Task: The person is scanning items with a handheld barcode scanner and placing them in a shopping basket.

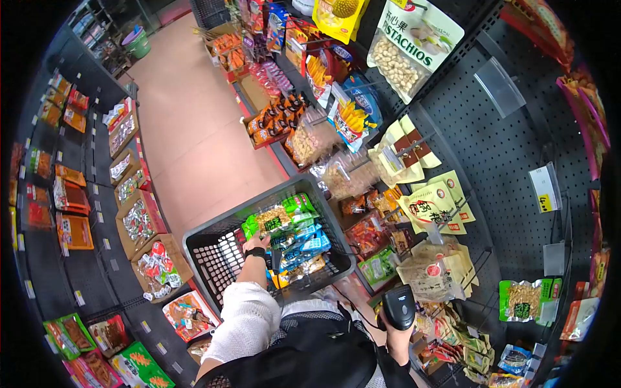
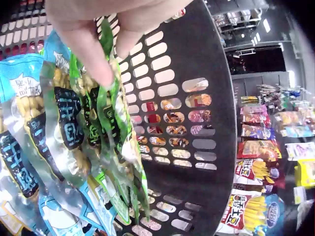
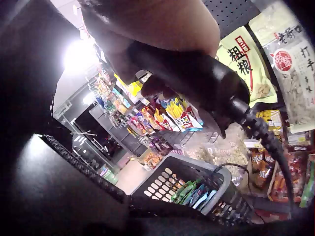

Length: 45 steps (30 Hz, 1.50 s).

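In the head view my left hand point(image 1: 257, 243) reaches into a dark grey shopping basket point(image 1: 192, 249) and grips a green packet of nuts point(image 1: 274, 220). The left wrist view shows the thumb and fingers pinching the top edge of the upright green packet point(image 2: 114, 113). Beside it stand blue packets point(image 2: 69, 115) packed in a row, with see-through fronts. My right hand point(image 1: 399, 341) holds a black handheld barcode scanner point(image 1: 399, 306), off to the right of the basket. Its coiled cable point(image 3: 263, 135) hangs down in the right wrist view.
Pegboard shelving point(image 1: 517, 149) with hanging snack bags, including a pistachio bag point(image 1: 414, 48), stands on the right. Shelves of packets and cardboard boxes point(image 1: 160, 268) line the left. A pale tiled aisle point(image 1: 194, 116) runs between them, with a green bucket point(image 1: 136, 42) far off.
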Motion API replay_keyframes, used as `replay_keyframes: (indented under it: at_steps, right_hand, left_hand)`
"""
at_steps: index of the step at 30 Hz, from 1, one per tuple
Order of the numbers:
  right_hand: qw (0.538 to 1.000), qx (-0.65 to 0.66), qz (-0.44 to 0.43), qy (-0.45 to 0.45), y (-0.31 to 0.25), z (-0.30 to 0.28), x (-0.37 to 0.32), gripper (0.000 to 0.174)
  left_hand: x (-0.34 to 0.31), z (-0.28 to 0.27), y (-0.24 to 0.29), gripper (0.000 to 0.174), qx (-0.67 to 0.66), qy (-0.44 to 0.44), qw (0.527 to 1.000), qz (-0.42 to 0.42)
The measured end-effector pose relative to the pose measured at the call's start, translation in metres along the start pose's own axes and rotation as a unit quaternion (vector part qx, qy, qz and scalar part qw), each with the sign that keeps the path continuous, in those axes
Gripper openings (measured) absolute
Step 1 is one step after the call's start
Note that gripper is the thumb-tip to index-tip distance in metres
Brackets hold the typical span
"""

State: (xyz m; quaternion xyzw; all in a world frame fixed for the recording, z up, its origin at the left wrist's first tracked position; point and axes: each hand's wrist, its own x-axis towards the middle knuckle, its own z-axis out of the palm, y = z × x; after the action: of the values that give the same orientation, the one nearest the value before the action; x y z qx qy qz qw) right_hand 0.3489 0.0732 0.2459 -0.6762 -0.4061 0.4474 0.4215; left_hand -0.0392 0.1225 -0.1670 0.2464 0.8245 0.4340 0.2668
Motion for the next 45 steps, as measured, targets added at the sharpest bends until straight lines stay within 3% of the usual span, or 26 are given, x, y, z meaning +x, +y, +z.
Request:
replay_keyframes:
  at_steps: [1,3,4,5,7,8,12,15,17,21,22,23,24,25,27,28,29,31,33,35,37,38,39,41,43,45]
  right_hand:
    - [1.000,-0.010,0.014,0.005,-0.004,0.001,0.000,0.039]
    - [0.998,-0.002,0.050,0.029,-0.009,0.005,-0.001,0.037]
    - [0.998,-0.014,0.039,0.045,-0.003,0.004,0.001,0.036]
    - [0.997,-0.024,0.029,0.062,0.000,0.005,0.002,0.034]
    - [0.997,-0.011,0.037,0.059,-0.011,0.014,0.004,0.035]
    - [0.998,-0.002,0.045,0.047,-0.017,0.019,0.005,0.036]
    - [0.999,-0.016,0.051,0.006,0.006,0.026,0.008,0.041]
    - [0.989,-0.046,0.018,-0.139,0.004,0.029,0.014,0.044]
    - [0.959,-0.122,-0.010,-0.257,0.018,0.020,0.026,0.078]
    - [0.950,0.135,-0.064,-0.275,-0.040,0.036,0.048,0.095]
    - [0.942,0.192,-0.029,-0.273,-0.046,0.024,0.052,0.093]
    - [0.930,0.248,0.004,-0.271,-0.053,0.012,0.054,0.092]
    - [0.939,0.154,-0.180,-0.249,-0.049,0.006,0.067,0.079]
    - [0.908,0.218,-0.209,-0.289,-0.059,-0.003,0.065,0.062]
    - [0.926,0.081,-0.201,-0.309,-0.065,-0.038,0.057,0.048]
    - [0.891,0.188,-0.195,-0.363,-0.056,-0.048,0.067,0.040]
    - [0.909,0.262,-0.099,-0.307,-0.047,-0.058,0.057,0.040]
    - [0.982,0.132,-0.112,-0.078,-0.049,-0.075,0.028,0.036]
    - [0.982,0.163,-0.095,0.008,-0.058,-0.085,0.024,0.047]
    - [0.959,0.266,-0.092,0.033,-0.055,-0.092,0.022,0.050]
    - [0.958,0.267,-0.101,0.035,-0.058,-0.110,0.008,0.045]
    - [0.960,0.260,-0.097,0.033,-0.057,-0.117,0.004,0.044]
    - [0.962,0.253,-0.094,0.030,-0.051,-0.130,-0.003,0.044]
    - [0.954,0.293,-0.067,0.009,-0.038,-0.143,-0.011,0.043]
    - [0.945,0.315,-0.077,0.033,-0.025,-0.164,-0.025,0.043]
    - [0.926,0.356,-0.086,0.096,-0.017,-0.185,-0.042,0.041]
  left_hand:
    - [-0.010,-0.002,0.035,0.032,-0.137,0.046,0.982,-0.125]
    - [-0.031,-0.019,0.124,0.024,-0.387,0.138,0.837,-0.362]
    - [-0.011,0.009,-0.007,0.028,-0.518,0.025,0.827,-0.216]
    - [-0.017,0.022,-0.028,0.032,-0.506,0.081,0.840,-0.176]
    - [-0.063,-0.029,0.088,0.036,-0.422,0.043,0.884,-0.196]
    - [-0.078,-0.049,0.137,0.040,-0.497,0.108,0.810,-0.292]
    - [-0.095,-0.079,0.125,0.039,-0.498,0.042,0.780,-0.378]
    - [-0.113,-0.106,0.186,0.034,-0.570,-0.084,0.661,-0.480]
    - [-0.131,-0.120,0.224,0.037,-0.524,-0.242,0.689,-0.439]
    - [-0.163,-0.122,0.293,0.038,-0.478,-0.506,0.627,-0.350]
    - [-0.173,-0.120,0.311,0.039,-0.406,-0.530,0.657,-0.351]
    - [-0.180,-0.124,0.335,0.039,-0.381,-0.579,0.631,-0.348]
    - [-0.183,-0.110,0.328,0.038,-0.307,-0.654,0.613,-0.319]
    - [-0.188,-0.104,0.339,0.037,-0.230,-0.718,0.592,-0.284]
    - [-0.210,-0.091,0.352,0.033,-0.227,-0.732,0.589,-0.256]
    - [-0.215,-0.087,0.365,0.032,-0.227,-0.730,0.592,-0.255]
    - [-0.223,-0.083,0.377,0.032,-0.227,-0.728,0.595,-0.254]
    - [-0.232,-0.069,0.371,0.051,-0.335,-0.800,0.477,-0.144]
    - [-0.249,-0.056,0.381,0.060,-0.317,-0.782,0.498,-0.201]
    - [-0.267,-0.049,0.393,0.058,-0.338,-0.812,0.460,-0.119]
    - [-0.289,-0.043,0.399,0.053,-0.162,-0.800,0.570,0.095]
    - [-0.294,-0.035,0.399,0.048,-0.082,-0.778,0.621,0.051]
    - [-0.300,-0.025,0.400,0.041,0.015,-0.775,0.629,0.060]
    - [-0.312,-0.017,0.404,0.028,0.012,-0.718,0.650,0.249]
    - [-0.340,-0.008,0.411,0.025,-0.172,-0.702,0.688,0.064]
    - [-0.361,-0.003,0.418,0.024,-0.229,-0.698,0.678,0.009]
